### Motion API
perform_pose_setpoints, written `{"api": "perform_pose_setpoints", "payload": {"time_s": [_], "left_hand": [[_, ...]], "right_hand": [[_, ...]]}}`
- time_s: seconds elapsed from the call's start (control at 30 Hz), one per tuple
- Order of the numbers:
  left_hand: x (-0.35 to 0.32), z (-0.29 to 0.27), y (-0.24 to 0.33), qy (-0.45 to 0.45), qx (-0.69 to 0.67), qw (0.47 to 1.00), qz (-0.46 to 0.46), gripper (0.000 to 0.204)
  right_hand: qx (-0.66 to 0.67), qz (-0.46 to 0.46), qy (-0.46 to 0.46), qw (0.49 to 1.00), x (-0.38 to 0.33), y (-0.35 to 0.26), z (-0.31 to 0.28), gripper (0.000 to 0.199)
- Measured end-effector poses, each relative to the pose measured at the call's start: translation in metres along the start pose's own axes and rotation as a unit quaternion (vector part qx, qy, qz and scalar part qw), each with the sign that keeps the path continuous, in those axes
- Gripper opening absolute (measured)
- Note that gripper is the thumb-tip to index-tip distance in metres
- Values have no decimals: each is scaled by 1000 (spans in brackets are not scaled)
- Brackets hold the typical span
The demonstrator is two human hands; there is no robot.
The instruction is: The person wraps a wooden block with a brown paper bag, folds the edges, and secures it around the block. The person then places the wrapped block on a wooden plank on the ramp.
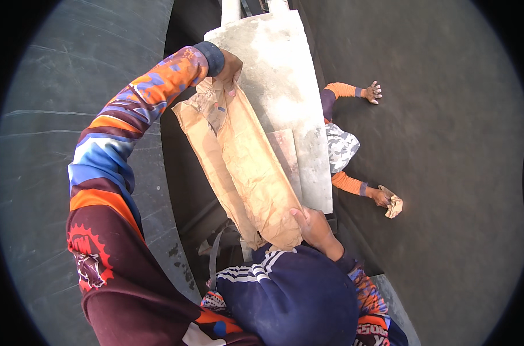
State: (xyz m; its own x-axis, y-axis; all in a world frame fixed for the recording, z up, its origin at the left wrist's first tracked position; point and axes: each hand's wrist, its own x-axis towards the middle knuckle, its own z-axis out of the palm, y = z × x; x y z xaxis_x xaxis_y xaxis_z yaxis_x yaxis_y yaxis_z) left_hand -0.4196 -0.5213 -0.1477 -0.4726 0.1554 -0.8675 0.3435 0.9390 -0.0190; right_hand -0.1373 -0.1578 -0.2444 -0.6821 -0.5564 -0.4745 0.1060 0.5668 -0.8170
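Note:
A long, creased piece of brown kraft paper (262, 167), folded lengthwise and torn at its upper end, slants between my two hands. My left hand (230, 69) is closed on the torn upper end, its arm reaching far forward. At the lower right corner, my right hand (316, 228) grips the paper, with the thumb on top and the other fingers mostly hidden. The paper hangs over the left part of a pale, stained board (273, 63) and covers some of it.
A thin flat piece (285, 153) lies on the board beside the paper. To the right, below, a person in a camouflage cap (341, 147) presses crumpled brown paper (393, 203) on a broad dark surface (446, 115). A curved dark grey wall (89, 63) rises at left, and my navy-clad knee (296, 294) is near.

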Motion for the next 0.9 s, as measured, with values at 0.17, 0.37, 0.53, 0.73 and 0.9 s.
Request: {"api": "perform_pose_setpoints", "payload": {"time_s": [0.17,0.37,0.53,0.73,0.9], "left_hand": [[11,-11,-13,91,41,995,-27,35],[16,-2,-38,180,63,982,7,30],[15,19,-47,378,58,923,-43,46],[16,52,-13,485,-348,778,-195,87],[-10,125,112,688,-362,627,-49,36]], "right_hand": [[80,-5,28,996,1,4,7,50],[90,-17,61,994,-4,5,9,49],[97,-16,85,992,-6,4,18,49],[102,12,101,990,-9,9,18,50],[151,40,97,983,-9,15,35,51]]}}
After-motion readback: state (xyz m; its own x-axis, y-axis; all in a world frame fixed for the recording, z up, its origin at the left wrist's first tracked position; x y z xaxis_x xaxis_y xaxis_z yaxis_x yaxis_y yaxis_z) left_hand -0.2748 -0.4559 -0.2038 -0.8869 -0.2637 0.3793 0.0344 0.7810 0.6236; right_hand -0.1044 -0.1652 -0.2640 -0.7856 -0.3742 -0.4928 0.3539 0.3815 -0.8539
